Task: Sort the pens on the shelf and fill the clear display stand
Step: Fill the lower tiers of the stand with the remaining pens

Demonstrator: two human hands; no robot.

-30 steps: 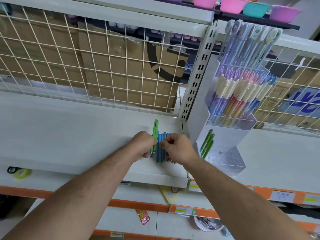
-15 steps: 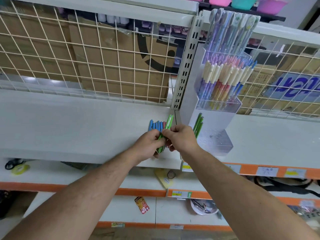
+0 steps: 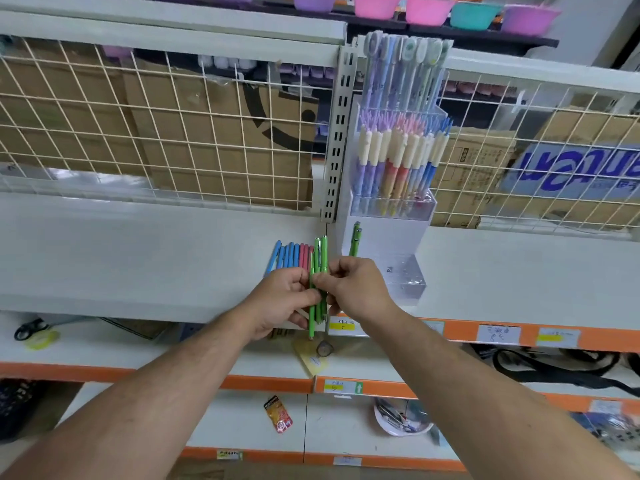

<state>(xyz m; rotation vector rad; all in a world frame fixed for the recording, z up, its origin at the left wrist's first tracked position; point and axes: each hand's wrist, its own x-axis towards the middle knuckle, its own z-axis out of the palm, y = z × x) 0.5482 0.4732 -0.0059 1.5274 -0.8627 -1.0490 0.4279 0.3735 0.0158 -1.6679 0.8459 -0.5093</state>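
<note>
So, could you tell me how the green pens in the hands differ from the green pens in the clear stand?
The held green pens are pinched in a bundle between the left hand and right hand; the stand's green pens stand in the lowest tier of the clear display stand, untouched. The bundle seems to hold three; only two show in the stand, their lower ends hidden by the right hand. Both are the same green.

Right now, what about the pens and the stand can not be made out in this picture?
Head view:
Number of green pens held: left hand and right hand cover their middles.
Lower ends of the blue and red pens: behind the left hand.
Writing on the shelf labels: too small, blurred.
</note>
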